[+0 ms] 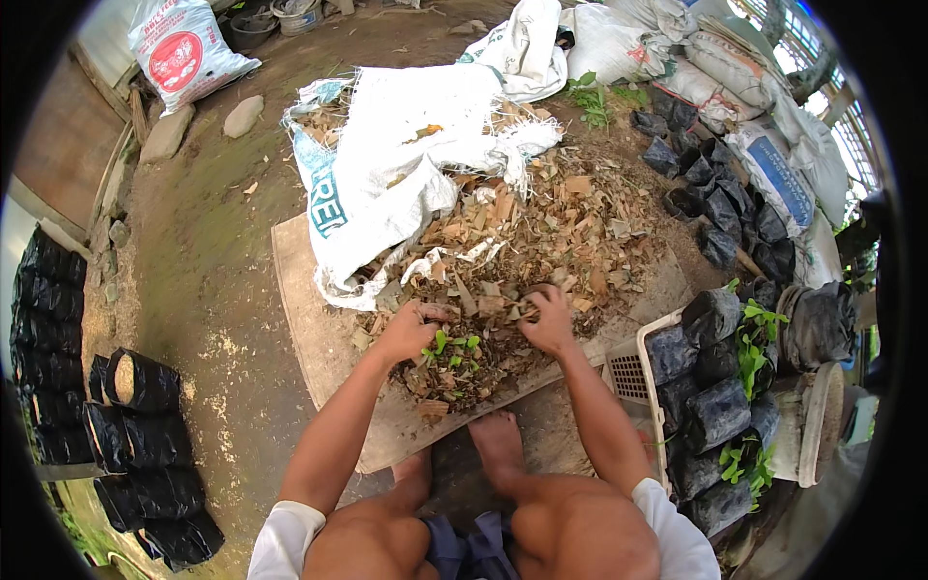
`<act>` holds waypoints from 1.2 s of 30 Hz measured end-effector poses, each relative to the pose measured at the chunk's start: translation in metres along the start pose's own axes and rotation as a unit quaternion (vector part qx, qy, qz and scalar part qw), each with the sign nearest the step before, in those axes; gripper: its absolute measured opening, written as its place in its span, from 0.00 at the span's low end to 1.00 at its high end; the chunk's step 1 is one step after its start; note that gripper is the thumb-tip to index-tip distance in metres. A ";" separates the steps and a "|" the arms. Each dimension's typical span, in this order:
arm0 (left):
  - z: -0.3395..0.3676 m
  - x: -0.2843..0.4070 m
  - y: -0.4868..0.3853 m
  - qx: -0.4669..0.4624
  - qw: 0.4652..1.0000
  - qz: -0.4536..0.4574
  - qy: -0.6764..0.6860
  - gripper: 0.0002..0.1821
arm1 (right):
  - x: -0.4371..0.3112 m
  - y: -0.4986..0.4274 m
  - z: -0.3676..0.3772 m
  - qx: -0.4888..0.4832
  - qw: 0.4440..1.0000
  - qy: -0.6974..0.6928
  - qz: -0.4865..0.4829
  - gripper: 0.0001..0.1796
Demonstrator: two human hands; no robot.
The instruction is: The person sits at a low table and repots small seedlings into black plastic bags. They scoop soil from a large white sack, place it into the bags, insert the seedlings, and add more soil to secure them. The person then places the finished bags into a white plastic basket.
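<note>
Before me a heap of wood chips and dark plant litter [580,217] lies on a flattened tan sheet [304,290]. My left hand [411,332] is at the heap's near left part, its fingers curled into the chips; whether they grip any is unclear. My right hand [549,319] is bent over the chips to the right, fingers curled about some chips. Small green seedlings [453,351] stand in the litter just right of and below my left hand. A white woven sack [413,145] with frayed edges covers the heap's far left side.
At right, a cream plastic crate [644,348] holds black seedling bags [718,413], some with green plants. More black bags [148,435] stand in rows at left. Filled sacks [725,65] line the back right; another sack [188,54] and stones [244,116] are at back left.
</note>
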State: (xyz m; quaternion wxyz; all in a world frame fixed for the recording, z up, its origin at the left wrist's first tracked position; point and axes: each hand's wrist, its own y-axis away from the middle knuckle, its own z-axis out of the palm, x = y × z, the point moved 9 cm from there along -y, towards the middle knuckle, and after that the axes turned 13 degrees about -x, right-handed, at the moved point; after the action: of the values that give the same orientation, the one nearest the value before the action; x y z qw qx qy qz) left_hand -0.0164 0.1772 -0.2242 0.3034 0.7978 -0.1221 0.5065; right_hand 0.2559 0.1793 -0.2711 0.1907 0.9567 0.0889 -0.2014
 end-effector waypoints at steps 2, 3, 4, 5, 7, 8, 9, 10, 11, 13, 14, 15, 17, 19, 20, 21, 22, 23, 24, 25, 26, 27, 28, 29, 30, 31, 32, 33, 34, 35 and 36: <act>0.003 -0.002 -0.002 0.010 0.999 0.019 -0.047 0.19 | 0.018 0.032 -0.020 0.155 0.986 -0.053 0.040 0.46; 0.001 -0.005 -0.002 0.031 0.999 0.019 -0.036 0.20 | 0.010 0.033 -0.005 0.092 0.995 -0.027 0.016 0.45; 0.000 -0.011 0.000 0.046 0.998 -0.007 -0.030 0.20 | 0.003 0.034 0.008 0.042 0.999 0.005 0.005 0.44; 0.001 -0.015 0.001 0.054 0.998 -0.038 -0.023 0.22 | -0.005 0.032 0.026 -0.045 0.998 0.029 -0.014 0.44; 0.008 -0.014 0.006 0.019 0.998 -0.059 0.004 0.30 | -0.026 0.029 0.015 0.015 0.992 -0.079 -0.093 0.44; 0.010 -0.012 0.010 0.010 0.997 -0.070 0.040 0.32 | -0.029 0.023 0.004 0.042 0.980 -0.164 -0.101 0.44; 0.014 -0.010 0.015 -0.006 0.992 -0.089 0.085 0.39 | -0.025 0.015 -0.003 0.055 0.960 -0.266 -0.064 0.45; 0.011 0.005 0.019 0.005 0.992 -0.032 0.121 0.45 | -0.018 0.007 -0.010 0.047 0.903 -0.427 -0.031 0.36; 0.009 0.007 0.023 0.005 0.994 -0.066 0.089 0.46 | -0.020 0.001 -0.009 0.010 0.850 -0.527 0.004 0.35; 0.009 0.005 0.028 -0.009 0.989 -0.146 0.036 0.47 | -0.025 0.000 -0.008 -0.026 0.727 -0.679 0.097 0.32; 0.010 0.005 0.030 -0.021 0.987 -0.152 0.047 0.53 | -0.049 -0.003 -0.009 -0.089 0.654 -0.750 0.048 0.32; 0.011 0.006 0.028 -0.021 0.987 -0.135 0.087 0.53 | -0.067 -0.004 -0.017 -0.123 0.636 -0.762 0.006 0.31; 0.009 0.002 0.025 0.002 0.980 -0.116 0.160 0.54 | -0.114 0.001 -0.028 -0.246 0.541 -0.794 -0.129 0.30; 0.010 -0.002 0.021 -0.005 0.977 -0.094 0.191 0.51 | -0.117 -0.005 -0.028 -0.214 0.746 -0.619 -0.124 0.19; 0.009 -0.004 0.019 -0.007 0.983 -0.097 0.156 0.51 | -0.125 -0.008 -0.034 -0.191 0.827 -0.500 -0.171 0.17; 0.007 -0.008 0.019 -0.002 0.987 -0.110 0.117 0.51 | -0.127 -0.011 -0.037 -0.156 0.900 -0.365 -0.180 0.15; 0.008 -0.006 0.016 -0.015 0.991 -0.091 0.095 0.46 | -0.142 -0.007 -0.032 -0.183 0.934 -0.176 -0.251 0.13; 0.007 -0.005 0.015 -0.018 0.994 -0.083 0.070 0.41 | -0.140 -0.008 -0.026 -0.219 0.916 -0.238 -0.238 0.11; 0.006 -0.002 0.014 -0.020 0.996 -0.074 0.046 0.36 | -0.128 -0.010 -0.040 -0.149 0.926 -0.269 -0.219 0.14; 0.007 -0.001 0.014 -0.033 0.995 -0.068 0.067 0.32 | -0.122 -0.009 -0.043 -0.128 0.930 -0.283 -0.197 0.18; 0.009 0.000 0.014 -0.046 0.993 -0.065 0.087 0.28 | -0.108 -0.004 -0.040 -0.145 0.905 -0.370 -0.149 0.21; 0.008 0.000 0.014 -0.048 0.991 -0.071 0.101 0.25 | -0.096 0.004 -0.036 -0.172 0.867 -0.457 -0.103 0.25; 0.005 -0.003 0.015 -0.032 0.991 -0.104 0.077 0.20 | -0.085 0.013 -0.030 -0.168 0.813 -0.556 -0.038 0.28; 0.004 0.000 0.015 -0.028 0.992 -0.096 0.082 0.19 | -0.091 0.024 -0.026 -0.212 0.842 -0.492 -0.057 0.31; 0.004 0.002 0.014 -0.025 0.992 -0.087 0.088 0.19 | -0.095 0.036 -0.020 -0.227 0.865 -0.445 -0.056 0.33; 0.004 0.003 0.013 -0.021 0.992 -0.077 0.095 0.18 | -0.095 0.047 -0.011 -0.256 0.885 -0.388 -0.028 0.35; 0.000 0.021 0.012 0.011 0.998 0.022 0.054 0.19 | -0.099 0.050 -0.008 -0.250 0.900 -0.357 -0.022 0.33; 0.001 0.018 0.013 0.025 1.000 -0.001 0.009 0.21 | -0.105 0.051 -0.023 -0.162 0.933 -0.315 -0.061 0.32; 0.001 0.026 0.018 0.062 0.997 0.042 -0.032 0.23 | -0.111 0.053 -0.032 -0.112 0.953 -0.268 -0.089 0.30; -0.001 0.022 0.022 0.093 0.995 0.041 -0.003 0.24 | -0.120 0.055 -0.041 -0.060 0.963 -0.228 -0.130 0.28; -0.001 0.020 0.026 0.138 0.989 0.042 0.016 0.24 | -0.117 0.055 -0.043 -0.049 0.960 -0.250 -0.116 0.26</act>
State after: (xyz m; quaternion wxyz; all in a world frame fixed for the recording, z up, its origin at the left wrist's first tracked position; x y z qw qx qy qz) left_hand -0.0208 0.1593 -0.1966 0.1710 0.8180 -0.0795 0.5434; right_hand 0.1786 0.1359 -0.1673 0.2293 0.8485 0.1583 -0.4498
